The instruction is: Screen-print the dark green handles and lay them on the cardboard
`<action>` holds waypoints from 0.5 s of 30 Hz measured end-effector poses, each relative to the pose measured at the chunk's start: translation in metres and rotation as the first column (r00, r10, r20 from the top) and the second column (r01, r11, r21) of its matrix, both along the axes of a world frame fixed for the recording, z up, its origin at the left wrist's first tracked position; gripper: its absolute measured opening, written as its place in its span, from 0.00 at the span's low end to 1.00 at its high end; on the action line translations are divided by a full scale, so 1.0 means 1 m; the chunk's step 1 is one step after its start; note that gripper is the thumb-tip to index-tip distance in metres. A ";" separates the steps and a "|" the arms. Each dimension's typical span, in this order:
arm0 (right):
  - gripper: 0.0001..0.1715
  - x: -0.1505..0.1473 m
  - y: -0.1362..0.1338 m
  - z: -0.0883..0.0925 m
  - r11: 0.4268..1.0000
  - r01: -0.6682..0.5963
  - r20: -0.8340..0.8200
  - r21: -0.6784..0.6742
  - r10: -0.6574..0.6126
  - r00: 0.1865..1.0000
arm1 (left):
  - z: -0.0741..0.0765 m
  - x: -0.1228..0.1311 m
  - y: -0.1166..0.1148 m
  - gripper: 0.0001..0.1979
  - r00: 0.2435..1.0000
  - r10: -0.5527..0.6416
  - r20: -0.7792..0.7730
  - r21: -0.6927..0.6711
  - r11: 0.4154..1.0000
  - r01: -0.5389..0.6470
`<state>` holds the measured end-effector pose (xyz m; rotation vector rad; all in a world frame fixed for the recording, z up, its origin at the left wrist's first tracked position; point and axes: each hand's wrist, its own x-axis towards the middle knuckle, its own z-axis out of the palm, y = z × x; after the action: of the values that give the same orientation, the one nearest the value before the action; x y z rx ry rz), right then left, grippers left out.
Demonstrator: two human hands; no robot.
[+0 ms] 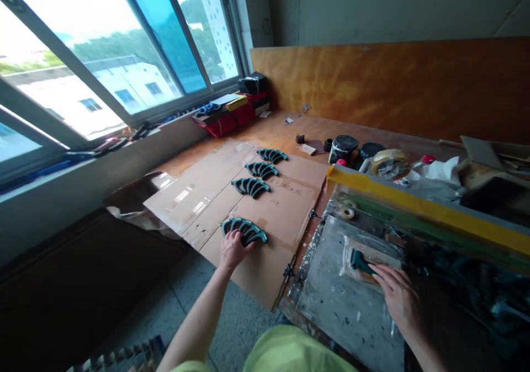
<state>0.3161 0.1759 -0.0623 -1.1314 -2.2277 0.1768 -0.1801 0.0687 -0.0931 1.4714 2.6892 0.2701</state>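
My left hand point(233, 249) reaches down to the nearest fanned row of dark green handles point(255, 233) on a flat cardboard sheet point(285, 223). Its thumb and fingers close round one or more of the handles, partly hiding them. On the right, my right hand point(397, 292) pinches the narrow end of a dark green T-shaped handle point(361, 261). That handle's wide head rests over a plastic-wrapped pad point(350, 245) on a grey, paint-specked board point(331, 295). Farther up the cardboard lie three more curved rows of similar handles point(250, 186).
A yellow-edged frame point(430, 209) runs along the right side, with a tape roll point(346, 212) near it. Black-lidded tubs point(343, 148) and a large tape roll point(389, 163) stand behind. Dark green pieces point(484, 289) are heaped at far right. Clamps point(287, 270) sit along the cardboard's right edge.
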 end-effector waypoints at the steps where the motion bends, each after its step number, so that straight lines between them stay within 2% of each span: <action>1: 0.19 0.000 0.000 -0.001 1.000 0.012 -0.006 -0.002 -0.012 1.000 | 0.001 -0.017 0.010 0.24 1.000 0.005 -0.002 0.003 1.000 -0.005; 5: 0.20 0.000 0.001 -0.006 0.998 0.056 -0.006 -0.019 -0.057 0.998 | 0.003 -0.072 0.054 0.26 1.000 0.023 -0.010 0.010 1.000 -0.023; 8: 0.19 -0.002 0.003 -0.008 0.998 0.061 0.021 -0.016 -0.060 0.998 | 0.002 -0.096 0.079 0.26 1.000 0.022 -0.003 0.006 1.000 -0.022; 11: 0.18 -0.005 0.002 -0.002 0.997 0.073 0.043 -0.017 -0.072 0.996 | -0.002 -0.104 0.086 0.27 1.000 0.007 0.016 0.004 1.000 -0.007; 15: 0.19 -0.013 -0.008 0.017 0.992 0.109 0.100 -0.070 -0.102 0.990 | -0.009 -0.095 0.081 0.34 1.000 0.021 0.019 0.064 0.998 -0.022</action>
<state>0.3026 0.1680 -0.0450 -1.3214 -2.2547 0.1666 -0.2752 0.1493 -0.1026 1.4503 2.7075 0.3724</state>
